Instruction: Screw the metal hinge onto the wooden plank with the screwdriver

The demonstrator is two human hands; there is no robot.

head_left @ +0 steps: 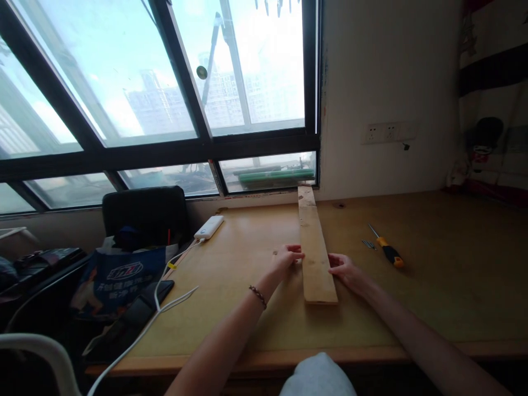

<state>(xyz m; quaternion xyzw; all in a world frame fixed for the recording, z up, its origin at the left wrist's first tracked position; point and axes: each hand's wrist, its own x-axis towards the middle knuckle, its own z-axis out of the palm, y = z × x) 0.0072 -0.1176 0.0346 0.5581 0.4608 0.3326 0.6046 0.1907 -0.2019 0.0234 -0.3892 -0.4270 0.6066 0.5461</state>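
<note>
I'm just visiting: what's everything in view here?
Board: 1, pale, centre
Window: 1, black frame, upper left
Table: 1, tan, below window
Screwdriver: 1, yellow-black, table's right
Screws: several, silvery, beside screwdriver
Device: 1, white, table's left
Cable: uncounted, white, table's left
Chair: 1, black, left of table
Bag: 1, blue, by chair
Wall sockets: 2 visible, white, above table
Patterned cloth: 1, multicoloured, far right
Clutter: uncounted, dark, far left
Bracelet: 1, dark, left wrist
Left hand: 1, bare, board's left edge
Right hand: 1, bare, board's right edge
</note>
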